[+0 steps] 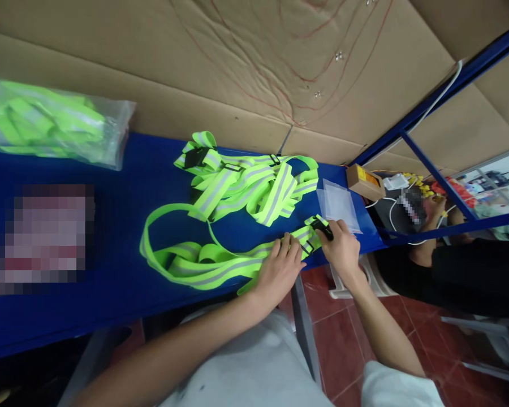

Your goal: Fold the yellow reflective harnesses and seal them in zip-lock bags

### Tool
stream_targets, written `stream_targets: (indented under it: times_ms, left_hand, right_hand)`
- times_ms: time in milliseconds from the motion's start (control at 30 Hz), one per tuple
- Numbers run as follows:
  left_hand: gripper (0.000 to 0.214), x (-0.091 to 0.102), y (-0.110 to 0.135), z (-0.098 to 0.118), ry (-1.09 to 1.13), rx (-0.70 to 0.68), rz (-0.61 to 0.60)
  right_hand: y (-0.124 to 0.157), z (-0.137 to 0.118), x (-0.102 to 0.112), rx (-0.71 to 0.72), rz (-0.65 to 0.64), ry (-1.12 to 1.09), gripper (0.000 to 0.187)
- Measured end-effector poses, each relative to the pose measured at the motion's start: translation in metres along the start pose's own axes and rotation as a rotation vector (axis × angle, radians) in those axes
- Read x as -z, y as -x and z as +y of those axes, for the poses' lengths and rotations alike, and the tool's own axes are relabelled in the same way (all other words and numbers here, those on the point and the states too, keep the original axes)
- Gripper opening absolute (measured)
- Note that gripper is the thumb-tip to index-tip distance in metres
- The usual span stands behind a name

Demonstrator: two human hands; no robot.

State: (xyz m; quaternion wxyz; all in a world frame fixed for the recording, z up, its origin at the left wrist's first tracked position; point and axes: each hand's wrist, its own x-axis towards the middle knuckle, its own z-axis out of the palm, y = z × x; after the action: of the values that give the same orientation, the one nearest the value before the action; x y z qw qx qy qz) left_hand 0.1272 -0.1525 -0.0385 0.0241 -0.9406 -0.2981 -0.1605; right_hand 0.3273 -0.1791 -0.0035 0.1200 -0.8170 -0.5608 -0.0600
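Note:
A fluorescent yellow-green reflective strap (220, 273) with a grey stripe lies looped along the front of the blue table. My left hand (279, 270) is closed over its right part, fingers bent across the webbing. At the strap's right end, my right hand (343, 251) grips a black buckle (322, 228) between thumb and fingers. A black slider (307, 247) sits on the webbing between my hands. Just behind is a tangled pile of similar reflective straps (254, 186), with black buckles and sliders among them.
A clear bag of reflective straps (46, 121) lies at the back left, above a blurred-out flat item (46, 237). Clear plastic bags (341, 206) and a small cardboard box (365, 182) are at the right. Beyond the blue frame (441, 175), another person's arm (426, 243) shows.

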Motion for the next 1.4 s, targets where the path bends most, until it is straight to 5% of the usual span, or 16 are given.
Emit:
stream_targets:
  times_ms: [133, 333, 533, 733, 933, 1133, 1400]
  left_hand:
    - [0.048, -0.004, 0.0, 0.001, 0.032, 0.011, 0.006]
    - [0.046, -0.004, 0.005, 0.002, 0.056, 0.053, 0.011]
    - [0.047, 0.004, 0.005, -0.001, 0.074, 0.107, -0.01]
    - [0.054, 0.006, 0.01, -0.005, 0.094, 0.072, -0.043]
    - [0.074, -0.007, 0.011, -0.003, 0.139, -0.031, -0.081]
    - [0.074, -0.015, -0.008, 0.007, 0.184, -0.036, -0.061]
    - [0.068, -0.011, -0.007, 0.006, 0.203, -0.01, -0.035]
  right_hand:
    - [0.018, -0.016, -0.012, 0.088, -0.036, 0.065, 0.041]
    - [0.021, -0.013, 0.0, 0.245, -0.179, -0.042, 0.052]
    - [-0.002, 0.013, -0.008, 0.13, -0.199, -0.22, 0.067]
    - [-0.008, 0.02, -0.009, 0.02, -0.282, -0.347, 0.054]
    - [-0.015, 0.021, -0.008, -0.086, -0.086, -0.321, 0.064]
    - [0.005, -0.009, -0.024, -0.043, 0.189, -0.121, 0.055]
    - [0.037, -0.027, -0.02, 0.189, 0.066, -0.03, 0.044]
